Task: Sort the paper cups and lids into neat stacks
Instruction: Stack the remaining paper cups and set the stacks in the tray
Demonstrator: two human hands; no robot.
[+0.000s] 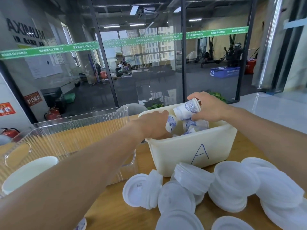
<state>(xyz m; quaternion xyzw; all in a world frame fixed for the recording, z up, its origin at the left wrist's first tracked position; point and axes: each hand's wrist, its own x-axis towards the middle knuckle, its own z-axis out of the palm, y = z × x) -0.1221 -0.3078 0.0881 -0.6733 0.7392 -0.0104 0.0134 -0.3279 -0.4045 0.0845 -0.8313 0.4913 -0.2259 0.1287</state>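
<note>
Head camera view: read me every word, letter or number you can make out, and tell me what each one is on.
"A": handwritten on the cream bin.
"MAXIMUM": repeated on the green strip across the glass; the characters beside it are too small.
"MAXIMUM", mirrored: wall lettering at left.
"02": blue box; its other text is blurred.
Red posters: unreadable.

two bare forearms reach in from the lower edge of the view, with no sleeve, watch, band or ring showing on either. the left hand [155, 125] and the right hand [210, 107] wear no gloves. the left forearm shows from near the elbow down to the wrist, and the right forearm is cut off by the frame's right edge.
</note>
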